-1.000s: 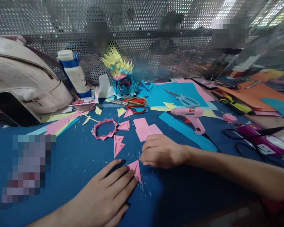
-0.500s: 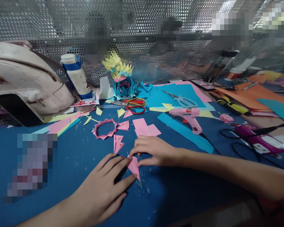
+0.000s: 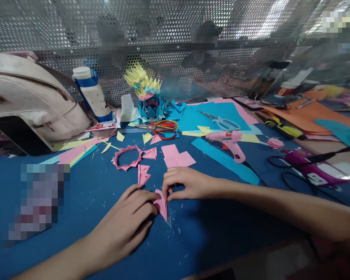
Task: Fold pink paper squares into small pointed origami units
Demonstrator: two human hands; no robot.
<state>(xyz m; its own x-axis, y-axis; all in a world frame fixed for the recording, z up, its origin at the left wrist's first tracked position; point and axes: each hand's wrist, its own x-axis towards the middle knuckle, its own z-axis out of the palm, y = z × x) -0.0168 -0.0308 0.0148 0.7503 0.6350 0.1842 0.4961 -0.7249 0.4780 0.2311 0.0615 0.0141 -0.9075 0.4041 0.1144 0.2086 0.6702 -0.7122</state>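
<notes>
The pink paper (image 3: 161,205) has a slimmer outline on the desk (image 3: 90,194) than a moment ago, apparently from its right side being folded in. The left hand (image 3: 128,217) lies loosely open, fingertips on its left edge; the right hand (image 3: 192,184) has its grip nearly closed at the right edge, whether pinching or pressing I cannot tell. Just beyond the grip lie pink squares (image 3: 179,158); farther left, a spiky pink ring (image 3: 125,167).
</notes>
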